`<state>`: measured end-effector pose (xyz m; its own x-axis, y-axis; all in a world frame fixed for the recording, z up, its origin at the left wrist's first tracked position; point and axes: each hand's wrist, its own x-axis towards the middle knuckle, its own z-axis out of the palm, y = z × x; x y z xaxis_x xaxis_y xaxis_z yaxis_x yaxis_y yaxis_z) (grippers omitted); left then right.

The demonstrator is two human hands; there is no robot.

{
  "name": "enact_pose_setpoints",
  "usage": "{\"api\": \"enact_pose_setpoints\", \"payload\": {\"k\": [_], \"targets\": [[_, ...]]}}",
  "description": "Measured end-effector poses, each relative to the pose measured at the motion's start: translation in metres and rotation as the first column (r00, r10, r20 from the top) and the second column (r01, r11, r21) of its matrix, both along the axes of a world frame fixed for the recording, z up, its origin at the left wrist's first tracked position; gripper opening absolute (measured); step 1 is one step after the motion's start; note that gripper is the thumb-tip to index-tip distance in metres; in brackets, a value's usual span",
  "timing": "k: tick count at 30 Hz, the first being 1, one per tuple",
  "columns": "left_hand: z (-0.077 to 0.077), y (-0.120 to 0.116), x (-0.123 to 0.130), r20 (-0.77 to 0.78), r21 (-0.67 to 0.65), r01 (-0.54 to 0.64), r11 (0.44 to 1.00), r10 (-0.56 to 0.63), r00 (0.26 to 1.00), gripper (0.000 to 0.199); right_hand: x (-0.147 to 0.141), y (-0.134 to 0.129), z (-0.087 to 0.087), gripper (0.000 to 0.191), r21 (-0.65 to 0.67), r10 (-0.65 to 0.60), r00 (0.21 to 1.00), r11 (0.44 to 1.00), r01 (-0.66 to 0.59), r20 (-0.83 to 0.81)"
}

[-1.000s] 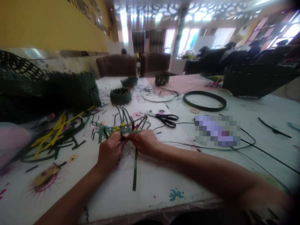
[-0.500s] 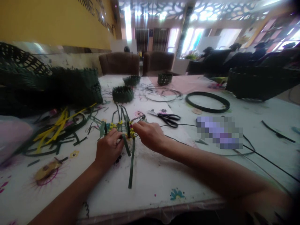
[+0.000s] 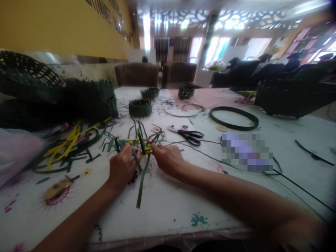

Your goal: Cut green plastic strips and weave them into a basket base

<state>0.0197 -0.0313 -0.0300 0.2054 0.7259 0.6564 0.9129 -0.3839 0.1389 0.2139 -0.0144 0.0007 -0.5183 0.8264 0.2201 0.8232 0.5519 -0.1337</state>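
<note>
Printed white tablecloth (image 3: 162,213) spread below; left fingers (image 3: 128,152) and right fingers (image 3: 158,149) pinch green weaving strips (image 3: 141,185)

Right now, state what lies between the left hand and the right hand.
Head view: woven green-and-yellow strips lie between the left hand and right hand.

Left hand (image 3: 123,167), right hand (image 3: 167,159), green strips (image 3: 141,185)

**Hidden, cut off, too dark to tell**

A pixelated patch (image 3: 246,152) hides whatever lies beneath it; the left hand (image 3: 123,166) and right hand (image 3: 168,160) cover part of the green-and-yellow strip weave (image 3: 138,142); one dark woven basket (image 3: 31,91) runs off the left edge, another basket (image 3: 291,96) off the right; the seated people (image 3: 273,70) are too dark to make out.
</note>
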Motion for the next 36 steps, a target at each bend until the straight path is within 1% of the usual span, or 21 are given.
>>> {"api": "enact_pose_setpoints", "payload": {"k": [2, 5, 7, 8, 9, 11, 13, 15, 17, 19, 20, 22, 24, 26, 27, 29, 31, 33, 34, 36], "targets": [[-0.001, 0.000, 0.000, -0.012, 0.005, 0.001, 1.000, -0.001, 1.000, 0.020, 0.001, 0.007, 0.001, 0.023, -0.042, -0.051, 0.999, 0.998, 0.050, -0.020], [-0.001, 0.000, 0.003, -0.047, 0.011, -0.001, 1.000, 0.002, 0.999, 0.020, 0.001, 0.011, 0.004, 0.024, -0.051, -0.079, 0.995, 0.996, 0.076, -0.064], [-0.002, 0.000, 0.005, -0.082, 0.027, 0.000, 1.000, 0.002, 0.997, 0.020, 0.000, 0.009, 0.005, 0.022, -0.085, -0.057, 0.980, 0.995, 0.041, -0.191], [-0.003, -0.001, 0.006, -0.100, 0.038, 0.002, 0.999, 0.002, 0.995, 0.020, -0.001, 0.008, 0.005, 0.020, -0.121, -0.036, 0.955, 0.993, 0.001, -0.294], [-0.004, -0.001, 0.007, -0.116, 0.049, 0.005, 0.999, 0.000, 0.993, 0.019, -0.002, 0.007, 0.005, 0.019, -0.166, -0.019, 0.914, 0.985, -0.053, -0.406], [-0.006, -0.001, 0.008, -0.138, 0.066, 0.018, 0.998, -0.009, 0.990, 0.017, -0.003, 0.006, 0.004, 0.018, -0.262, -0.017, 0.802, 0.949, -0.175, -0.597], [-0.008, -0.002, 0.008, -0.157, 0.071, 0.027, 0.997, -0.016, 0.987, 0.017, -0.003, 0.007, 0.002, 0.021, -0.303, -0.019, 0.727, 0.916, -0.262, -0.687], [-0.009, -0.003, 0.008, -0.176, 0.069, 0.033, 0.997, -0.021, 0.984, 0.018, -0.003, 0.009, 0.000, 0.020, -0.246, 0.048, 0.685, 0.913, -0.325, -0.727], [-0.009, -0.004, 0.009, -0.189, 0.047, 0.036, 0.998, -0.027, 0.982, 0.019, -0.003, 0.013, -0.002, 0.015, -0.128, 0.158, 0.677, 0.927, -0.352, -0.719], [-0.008, -0.005, 0.009, -0.170, 0.006, 0.042, 0.999, -0.040, 0.985, 0.021, -0.003, 0.017, -0.003, 0.011, -0.046, 0.222, 0.701, 0.938, -0.343, -0.678], [-0.007, -0.005, 0.009, -0.144, -0.016, 0.045, 0.999, -0.047, 0.988, 0.021, -0.003, 0.019, -0.004, 0.010, -0.036, 0.222, 0.714, 0.944, -0.327, -0.664], [-0.005, -0.004, 0.009, -0.069, -0.050, 0.056, 0.997, -0.060, 0.996, 0.023, -0.003, 0.021, -0.007, 0.010, -0.086, 0.163, 0.708, 0.949, -0.302, -0.687], [-0.004, -0.003, 0.008, 0.011, -0.077, 0.065, 0.995, -0.064, 0.998, 0.026, -0.003, 0.021, -0.011, 0.010, -0.170, 0.076, 0.673, 0.941, -0.293, -0.735], [-0.002, -0.002, 0.007, 0.073, -0.098, 0.069, 0.993, -0.062, 0.995, 0.029, -0.004, 0.019, -0.015, 0.009, -0.214, 0.027, 0.632, 0.929, -0.301, -0.774], [-0.002, -0.001, 0.007, 0.097, -0.108, 0.068, 0.992, -0.057, 0.994, 0.029, -0.004, 0.017, -0.016, 0.011, -0.201, 0.034, 0.621, 0.931, -0.303, -0.783], [0.000, -0.001, 0.008, 0.136, -0.117, 0.063, 0.991, -0.047, 0.990, 0.030, -0.003, 0.013, -0.018, 0.017, -0.115, 0.111, 0.622, 0.944, -0.311, -0.775], [0.000, -0.002, 0.008, 0.166, -0.126, 0.060, 0.990, -0.039, 0.985, 0.031, -0.002, 0.009, -0.018, 0.020, 0.005, 0.231, 0.659, 0.945, -0.326, -0.716], [0.001, -0.003, 0.008, 0.199, -0.142, 0.067, 0.988, -0.037, 0.979, 0.031, -0.001, 0.005, -0.016, 0.022, 0.077, 0.311, 0.725, 0.938, -0.337, -0.614], [0.001, -0.003, 0.008, 0.221, -0.150, 0.072, 0.986, -0.037, 0.974, 0.031, 0.000, 0.003, -0.014, 0.024, 0.088, 0.312, 0.762, 0.943, -0.320, -0.567], [0.001, -0.004, 0.008, 0.271, -0.162, 0.080, 0.984, -0.034, 0.962, 0.029, 0.000, 0.001, -0.011, 0.027, 0.087, 0.247, 0.825, 0.968, -0.236, -0.508]]}}
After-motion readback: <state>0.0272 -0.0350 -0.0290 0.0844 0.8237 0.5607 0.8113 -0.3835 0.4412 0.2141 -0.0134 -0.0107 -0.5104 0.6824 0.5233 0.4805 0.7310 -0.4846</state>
